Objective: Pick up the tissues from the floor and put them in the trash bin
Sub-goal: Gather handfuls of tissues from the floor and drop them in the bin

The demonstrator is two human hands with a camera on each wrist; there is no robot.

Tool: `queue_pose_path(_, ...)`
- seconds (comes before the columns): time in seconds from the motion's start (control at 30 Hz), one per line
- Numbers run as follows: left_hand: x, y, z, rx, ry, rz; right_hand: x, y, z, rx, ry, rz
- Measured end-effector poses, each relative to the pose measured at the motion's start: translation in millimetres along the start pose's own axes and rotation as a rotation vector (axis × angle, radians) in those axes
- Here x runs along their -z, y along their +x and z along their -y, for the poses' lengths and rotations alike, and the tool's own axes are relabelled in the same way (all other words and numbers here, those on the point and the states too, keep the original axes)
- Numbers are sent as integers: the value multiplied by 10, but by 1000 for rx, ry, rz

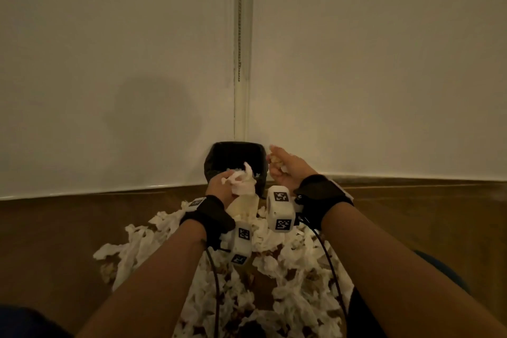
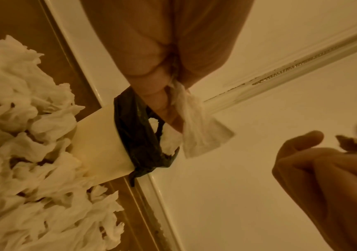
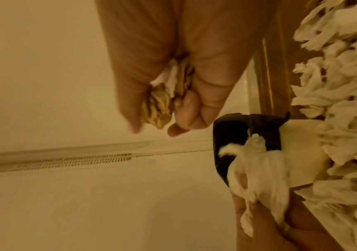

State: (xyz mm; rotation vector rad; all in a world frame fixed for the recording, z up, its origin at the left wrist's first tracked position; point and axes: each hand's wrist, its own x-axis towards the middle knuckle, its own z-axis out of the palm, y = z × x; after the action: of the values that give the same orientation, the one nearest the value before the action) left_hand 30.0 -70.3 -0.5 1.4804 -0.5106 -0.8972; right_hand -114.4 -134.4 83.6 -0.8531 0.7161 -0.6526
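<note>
A small cream trash bin (image 1: 244, 204) lined with a black bag (image 1: 236, 155) stands in the room's corner, with a few tissues inside. My left hand (image 1: 222, 185) grips a bunch of white tissues (image 1: 242, 182) just over the bin's near rim; the left wrist view shows the left hand (image 2: 160, 81) pinching a tissue (image 2: 197, 129). My right hand (image 1: 285, 169) holds a crumpled wad of tissue (image 1: 275, 160) at the bin's right rim, seen in the right hand (image 3: 169, 101) as a brownish wad (image 3: 158, 108). A big heap of white tissues (image 1: 285, 271) covers the floor before the bin.
Two white walls (image 1: 109, 63) meet behind the bin, with a vertical strip and a hanging chain (image 1: 239, 22) in the corner. Brown floor (image 1: 55, 241) lies bare on both sides of the heap. Black cables run from both wrist cameras along my forearms.
</note>
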Motion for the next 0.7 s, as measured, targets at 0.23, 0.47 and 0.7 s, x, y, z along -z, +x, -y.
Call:
queue_pose_path(0.23, -20, -179, -474, -35, -139, -10, 11, -131, 184, -22, -70, 19)
queue_pose_path(0.47, -56, -84, -509, -169, 103, -112, 74, -104, 194, -22, -142, -54)
queue_pose_path(0.7, -60, -40, -488, -170, 11, -71, -19, -26, 171, -38, -158, 55)
